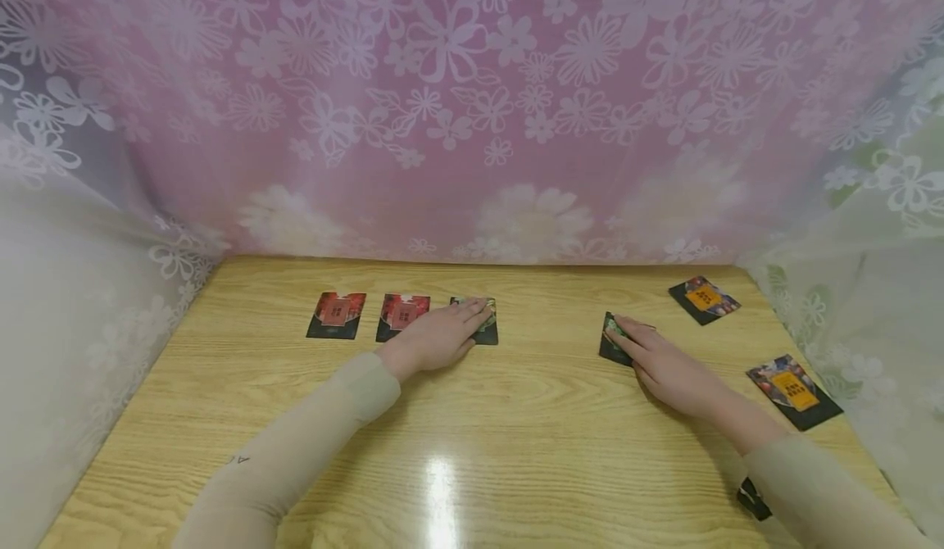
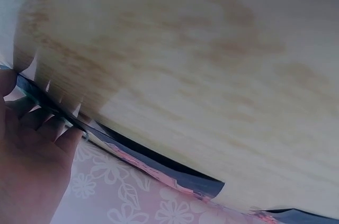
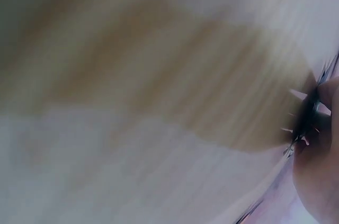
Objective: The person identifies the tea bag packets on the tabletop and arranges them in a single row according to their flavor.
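My left hand point(image 1: 442, 336) lies with extended fingers on a green and black packet point(image 1: 487, 333), third in a row after two red and black packets point(image 1: 336, 315). To the right, my right hand point(image 1: 674, 373) rests its fingers on another green and black packet point(image 1: 614, 349). The left wrist view has the left hand point(image 2: 37, 155) at the left edge, fingertips on a packet point(image 2: 45, 99), with a red packet point(image 2: 153, 168) beside it. In the right wrist view the right hand point(image 3: 320, 155) touches a dark packet point(image 3: 306, 115) at the right edge.
Two packets with orange labels, one at the back right point(image 1: 704, 300) and one nearer the right edge point(image 1: 794, 392), lie on the wooden table point(image 1: 516, 451). A black item point(image 1: 754, 500) shows partly beside the right sleeve. A pink flowered curtain point(image 1: 472, 123) hangs behind.
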The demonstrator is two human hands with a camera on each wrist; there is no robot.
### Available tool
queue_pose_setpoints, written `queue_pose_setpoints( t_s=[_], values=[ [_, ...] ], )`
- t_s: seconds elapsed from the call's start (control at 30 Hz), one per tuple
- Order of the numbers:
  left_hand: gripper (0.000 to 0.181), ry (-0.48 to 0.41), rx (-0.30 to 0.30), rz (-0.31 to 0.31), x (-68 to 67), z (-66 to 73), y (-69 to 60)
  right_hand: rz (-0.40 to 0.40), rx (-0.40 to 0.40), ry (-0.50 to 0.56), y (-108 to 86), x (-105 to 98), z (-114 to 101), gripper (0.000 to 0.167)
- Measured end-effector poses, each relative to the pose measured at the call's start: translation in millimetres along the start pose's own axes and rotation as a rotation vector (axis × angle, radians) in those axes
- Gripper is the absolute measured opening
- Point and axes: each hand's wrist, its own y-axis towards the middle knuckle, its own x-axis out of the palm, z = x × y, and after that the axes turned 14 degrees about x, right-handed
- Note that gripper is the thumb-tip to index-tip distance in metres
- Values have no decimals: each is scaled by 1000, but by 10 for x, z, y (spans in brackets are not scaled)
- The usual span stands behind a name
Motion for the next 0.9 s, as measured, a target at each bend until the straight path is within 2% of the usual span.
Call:
queue_pose_setpoints(
  t_s=[0.2, 0.47, 0.9],
  values=[
    [63, 1, 2, 5, -10, 5, -12, -54, -38, 11, 231, -5, -230, 57],
    [63, -5, 7, 16, -24, 9, -15, -51, -95, 31, 471, 55, -433, 56],
    [64, 1, 3, 5, -10, 3, -7, -60, -149, 88, 705, 111, -675, 55]
  ],
)
